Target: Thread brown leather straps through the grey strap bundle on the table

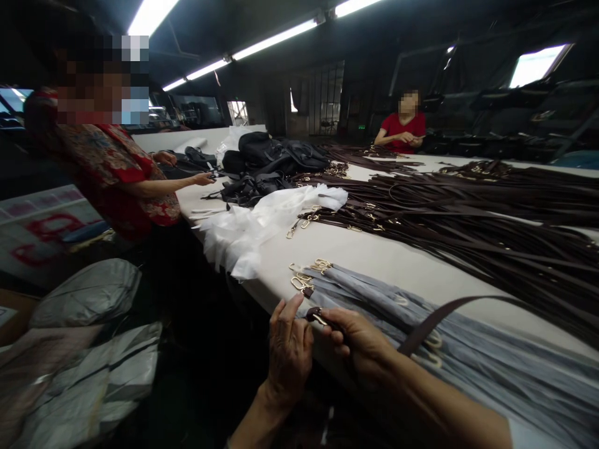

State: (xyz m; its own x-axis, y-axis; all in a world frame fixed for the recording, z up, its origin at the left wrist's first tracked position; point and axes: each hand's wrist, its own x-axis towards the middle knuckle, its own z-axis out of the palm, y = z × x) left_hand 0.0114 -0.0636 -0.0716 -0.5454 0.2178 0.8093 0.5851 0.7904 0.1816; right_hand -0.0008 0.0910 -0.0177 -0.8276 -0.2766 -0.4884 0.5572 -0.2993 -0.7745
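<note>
My right hand is closed in a pinch on the end of a dark brown strap, beside its gold-coloured metal clasp. From there the strap arcs up over my right wrist and off to the right. My left hand is just left of the clasp, fingers raised and loosely apart, holding nothing visible; whether a fingertip touches the strap end is unclear. Beyond both hands lies a bundle of straps in grey wrapping, with gold metal hooks at its near-left end.
Many dark brown straps are heaped across the white table. Crumpled white sheeting and black bags lie farther left. One co-worker stands at left, another at the far side. Wrapped bundles sit lower left.
</note>
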